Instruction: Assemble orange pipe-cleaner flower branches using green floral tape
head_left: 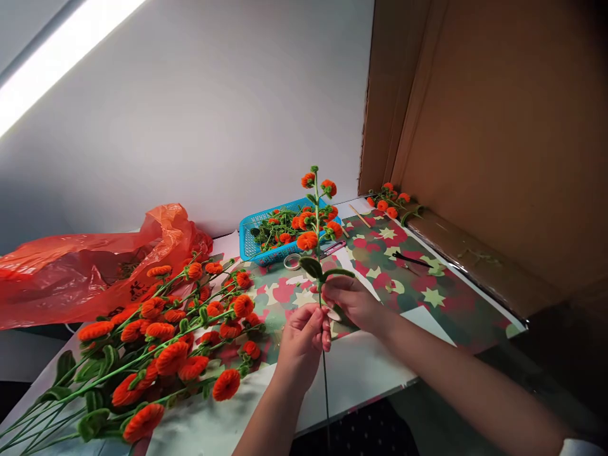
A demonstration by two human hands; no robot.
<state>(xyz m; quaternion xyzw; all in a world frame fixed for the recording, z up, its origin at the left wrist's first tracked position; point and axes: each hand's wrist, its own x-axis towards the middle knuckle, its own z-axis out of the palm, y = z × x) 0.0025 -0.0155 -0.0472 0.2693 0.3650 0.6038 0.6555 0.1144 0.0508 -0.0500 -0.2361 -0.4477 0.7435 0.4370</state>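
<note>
Upright in front of me stands an artificial flower stem (318, 218) of fuzzy chenille, with orange blooms up its length and green leaves (311, 266) low down. My left hand (304, 335) is closed on the thin stem below the leaves, thumb against fingers. Just above and to the right, my right hand (351, 303) pinches the stem at the leaf base; whether it also holds tape cannot be made out. The bare lower stem hangs past the table edge. Behind the flower sits a blue plastic basket (266, 256) with more orange and green flower pieces.
Many finished orange flower stems (173, 358) lie at the left, beside a red plastic bag (95, 266). A tape roll (292, 261), pink-handled tool (334, 248) and black tool (412, 259) lie on the patterned sheet (456, 316). Cardboard (498, 126) walls the right side.
</note>
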